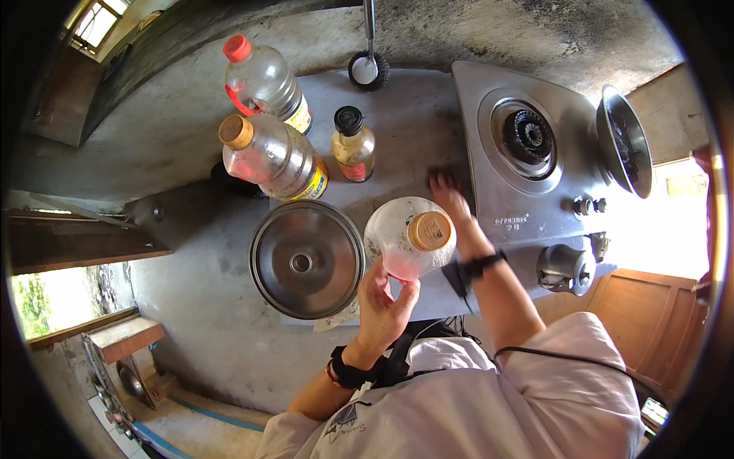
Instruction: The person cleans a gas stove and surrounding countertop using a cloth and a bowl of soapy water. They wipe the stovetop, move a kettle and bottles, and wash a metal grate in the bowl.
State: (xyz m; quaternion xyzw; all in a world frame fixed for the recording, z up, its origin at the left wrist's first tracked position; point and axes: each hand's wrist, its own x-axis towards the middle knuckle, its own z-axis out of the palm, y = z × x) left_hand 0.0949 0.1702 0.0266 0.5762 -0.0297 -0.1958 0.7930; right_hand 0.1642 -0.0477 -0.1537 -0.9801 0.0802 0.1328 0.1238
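Note:
My left hand [385, 310] grips a clear plastic bottle [395, 235] with an orange cap by its near side, just right of a round steel pot lid [332, 281]. Beyond that bottle, my right hand [450, 195] lies low over the counter beside the gas stove [493, 212]; its fingertips are dark and blurred, so what they touch or hold is unclear. Farther back stand a small glass bottle with a black cap [355, 152], a large bottle with an orange cap [281, 152] and another with a red cap [266, 77].
A round scrubber [367, 70] with a metal handle rests by the back wall. On the stove's right side is a tilted wok [625, 140]; a metal kettle [565, 269] sits near the front right. A black cable crosses my right upper arm.

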